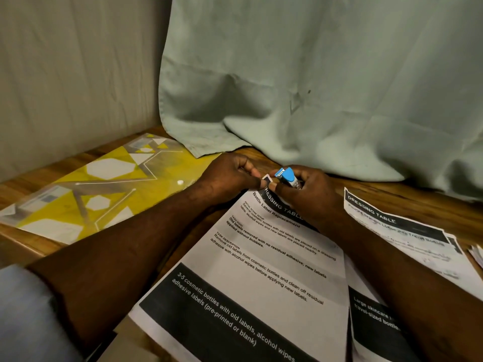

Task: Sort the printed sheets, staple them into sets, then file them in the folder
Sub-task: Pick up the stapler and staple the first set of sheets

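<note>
While a translucent yellow-and-grey plastic folder [104, 194] lies flat on the wooden table [31, 184] at the left, its white snap button [180, 182] pointing toward the hands, the work happens just to its right. The left hand [230, 176] has its fingers curled and pinches the top corner of the printed sheet [248, 270] headed "Bottle Label Replacement", which lies on the table between the 2 forearms. A small blue stapler [286, 176] sits with its metal mouth right at that corner; whether the paper is inside the mouth cannot be told. The right hand [305, 194] wraps around the stapler, fingers and thumb clamped on its body. Under the right forearm lies another printed page [373, 317], and further right a small stack of sheets [392, 226] titled "DRESSING TABLE". A pale green cloth [313, 87] hangs behind, its hem resting on the table.
</note>
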